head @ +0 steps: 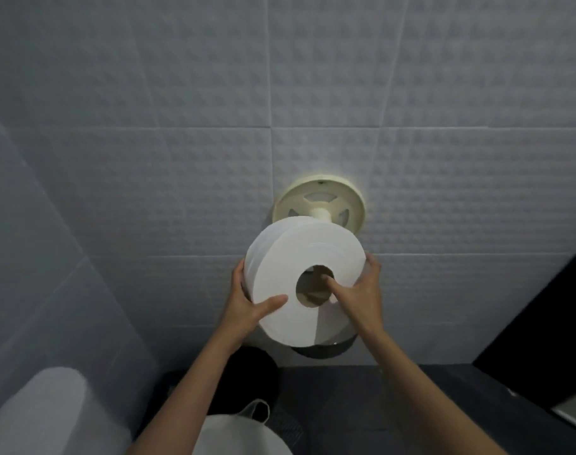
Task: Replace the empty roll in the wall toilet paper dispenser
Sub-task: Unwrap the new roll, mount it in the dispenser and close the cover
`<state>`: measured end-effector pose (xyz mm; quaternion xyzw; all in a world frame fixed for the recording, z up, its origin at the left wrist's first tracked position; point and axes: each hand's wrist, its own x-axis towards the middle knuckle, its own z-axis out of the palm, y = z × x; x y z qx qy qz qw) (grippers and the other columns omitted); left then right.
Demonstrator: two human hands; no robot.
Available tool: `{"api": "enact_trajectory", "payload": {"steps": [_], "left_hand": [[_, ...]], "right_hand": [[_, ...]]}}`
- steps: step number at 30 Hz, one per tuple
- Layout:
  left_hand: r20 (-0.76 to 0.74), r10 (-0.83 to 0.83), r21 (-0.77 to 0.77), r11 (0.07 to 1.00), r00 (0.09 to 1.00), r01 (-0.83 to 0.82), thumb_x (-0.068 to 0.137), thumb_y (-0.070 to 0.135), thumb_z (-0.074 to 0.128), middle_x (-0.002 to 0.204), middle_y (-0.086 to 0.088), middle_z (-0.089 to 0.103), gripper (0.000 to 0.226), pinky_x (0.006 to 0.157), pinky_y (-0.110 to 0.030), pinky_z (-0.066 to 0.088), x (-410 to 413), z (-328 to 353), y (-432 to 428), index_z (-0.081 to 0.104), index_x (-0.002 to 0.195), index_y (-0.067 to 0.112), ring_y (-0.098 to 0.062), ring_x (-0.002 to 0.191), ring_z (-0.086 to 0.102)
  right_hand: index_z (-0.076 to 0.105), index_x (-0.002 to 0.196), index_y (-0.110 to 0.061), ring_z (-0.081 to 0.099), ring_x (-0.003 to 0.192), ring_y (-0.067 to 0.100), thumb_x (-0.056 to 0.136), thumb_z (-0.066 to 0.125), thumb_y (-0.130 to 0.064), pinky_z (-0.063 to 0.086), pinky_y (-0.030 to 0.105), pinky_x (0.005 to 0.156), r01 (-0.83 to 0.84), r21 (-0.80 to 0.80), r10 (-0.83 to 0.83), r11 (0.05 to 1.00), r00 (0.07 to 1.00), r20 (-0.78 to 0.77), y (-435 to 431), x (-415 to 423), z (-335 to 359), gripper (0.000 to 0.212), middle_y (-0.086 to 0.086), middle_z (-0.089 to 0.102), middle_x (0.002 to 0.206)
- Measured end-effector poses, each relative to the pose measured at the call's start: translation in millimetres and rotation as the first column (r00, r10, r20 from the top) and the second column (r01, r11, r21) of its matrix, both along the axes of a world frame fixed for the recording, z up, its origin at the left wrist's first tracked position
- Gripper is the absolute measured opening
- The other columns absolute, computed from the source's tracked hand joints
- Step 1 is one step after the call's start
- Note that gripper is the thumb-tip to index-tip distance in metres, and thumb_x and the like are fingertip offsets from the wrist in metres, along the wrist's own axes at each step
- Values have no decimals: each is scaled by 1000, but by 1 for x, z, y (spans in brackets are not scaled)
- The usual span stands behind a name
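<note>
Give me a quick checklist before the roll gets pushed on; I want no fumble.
1. Spindle bare, no old roll: ok.
2. Both hands gripping the new roll: left hand and right hand, ok.
3. Roll's core hole lined up with spindle: not ok, roll sits lower.
4. Core hole clear: not ok, right thumb is at it.
5. Dispenser cover hanging open below: ok.
</note>
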<state>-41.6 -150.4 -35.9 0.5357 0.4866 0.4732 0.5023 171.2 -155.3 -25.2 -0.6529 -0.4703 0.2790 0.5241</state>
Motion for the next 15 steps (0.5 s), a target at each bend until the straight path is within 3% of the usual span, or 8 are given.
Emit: {"api": "enact_trajectory", "payload": {"steps": [2, 6, 11, 15], "left_hand": [[-32, -31, 9, 999, 999, 32, 45, 44, 87, 126, 21, 46, 105, 82, -29, 53, 8, 2, 18, 25, 130, 50, -10, 117, 50], [-147, -96, -12, 995, 984, 95, 46, 46, 87, 138, 7, 41, 114, 98, -45, 49, 19, -1, 52, 21, 139, 42, -18, 125, 45], [-252, -166, -79, 985, 953, 150, 55, 42, 88, 142, 3, 38, 118, 104, -45, 45, 39, -1, 92, 12, 145, 40, -20, 129, 42], [-374, -42, -22, 999, 927, 36, 50, 52, 86, 149, 1, 33, 126, 106, -51, 41, 60, -7, 109, 5, 146, 47, -22, 134, 37]], "right_hand": [[24, 132, -37, 48, 116, 18, 61, 80, -42, 51, 44, 89, -23, 14, 20, 1000, 988, 155, 17, 13, 16, 91, -3, 44, 133], [33, 126, -34, 55, 103, 18, 58, 77, -44, 54, 41, 76, -66, -17, 67, 998, 914, 400, 49, 36, 22, 82, -2, 54, 119], [36, 122, -31, 60, 97, 23, 60, 73, -52, 54, 42, 73, 45, -40, -21, 998, 881, 472, 74, 52, 9, 75, 1, 58, 115], [35, 134, -28, 58, 107, 27, 65, 78, -44, 54, 42, 79, 53, 4, -47, 999, 858, 512, 87, 56, 0, 83, 6, 54, 127]]}}
